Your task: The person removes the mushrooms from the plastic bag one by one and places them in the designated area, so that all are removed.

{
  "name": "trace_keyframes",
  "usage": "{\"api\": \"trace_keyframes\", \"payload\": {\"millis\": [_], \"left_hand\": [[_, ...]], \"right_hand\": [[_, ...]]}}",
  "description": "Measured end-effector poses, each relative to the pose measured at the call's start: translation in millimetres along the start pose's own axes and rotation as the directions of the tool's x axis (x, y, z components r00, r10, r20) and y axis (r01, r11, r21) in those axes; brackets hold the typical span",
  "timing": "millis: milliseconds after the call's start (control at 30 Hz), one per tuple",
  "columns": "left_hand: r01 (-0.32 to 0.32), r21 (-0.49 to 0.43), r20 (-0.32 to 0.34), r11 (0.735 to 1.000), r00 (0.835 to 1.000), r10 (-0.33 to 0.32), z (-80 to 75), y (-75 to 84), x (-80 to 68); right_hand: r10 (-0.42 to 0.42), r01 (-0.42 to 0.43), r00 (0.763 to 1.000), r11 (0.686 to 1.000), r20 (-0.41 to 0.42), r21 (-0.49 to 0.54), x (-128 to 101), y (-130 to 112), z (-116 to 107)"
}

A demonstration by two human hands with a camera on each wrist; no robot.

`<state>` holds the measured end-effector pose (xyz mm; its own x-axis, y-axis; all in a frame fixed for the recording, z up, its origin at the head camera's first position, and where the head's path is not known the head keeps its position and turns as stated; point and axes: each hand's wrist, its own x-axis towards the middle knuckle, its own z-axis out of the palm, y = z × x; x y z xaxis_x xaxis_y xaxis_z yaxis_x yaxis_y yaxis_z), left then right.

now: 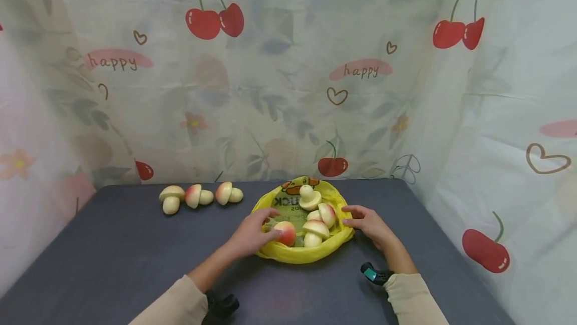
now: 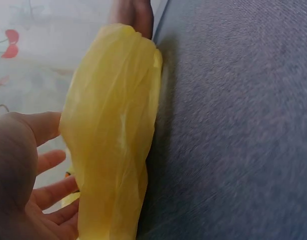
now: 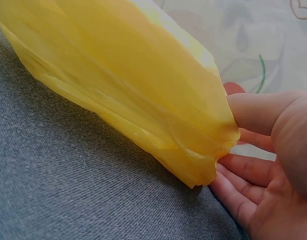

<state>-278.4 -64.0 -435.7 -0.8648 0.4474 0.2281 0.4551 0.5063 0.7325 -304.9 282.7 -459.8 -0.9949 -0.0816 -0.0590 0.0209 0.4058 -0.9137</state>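
A yellow plastic bag lies on the dark table with its mouth spread wide and its rim rolled outward. Inside are several toy mushrooms with cream stems and pink-tinged caps, among them a red-capped mushroom at the left. My left hand reaches over the left rim, its thumb at that mushroom and its fingers loosely spread. Part of this mushroom is hidden. On the opposite side my right hand holds the rim between thumb and fingers; the right wrist view shows the bag's edge against them.
Three more mushrooms stand in a row at the table's back left, the leftmost mushroom stem down. A printed curtain hangs behind the dark table and along both sides.
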Motion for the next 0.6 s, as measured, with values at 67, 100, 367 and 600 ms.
{"api": "trace_keyframes", "payload": {"millis": [67,100,367,600], "left_hand": [[-0.01,0.003,0.017,1.0,1.0,0.01,3.1,-1.2,0.3],[-0.018,0.001,0.021,1.0,1.0,0.018,4.3,-1.6,0.4],[-0.032,0.007,0.053,0.999,0.998,0.032,9.1,-1.5,-0.7],[-0.03,0.042,0.072,0.999,0.997,0.027,12.3,-3.7,-0.6]], "right_hand": [[-0.001,0.001,1.0,1.0,0.003,-0.001,0.3,-0.7,0.6],[-0.001,0.001,1.0,1.0,0.004,-0.002,0.2,-1.0,0.9],[0.002,-0.002,1.0,1.0,0.006,0.0,-0.2,-2.1,-0.1],[0.01,-0.01,1.0,1.0,0.009,-0.002,-0.9,-2.8,0.3]]}}
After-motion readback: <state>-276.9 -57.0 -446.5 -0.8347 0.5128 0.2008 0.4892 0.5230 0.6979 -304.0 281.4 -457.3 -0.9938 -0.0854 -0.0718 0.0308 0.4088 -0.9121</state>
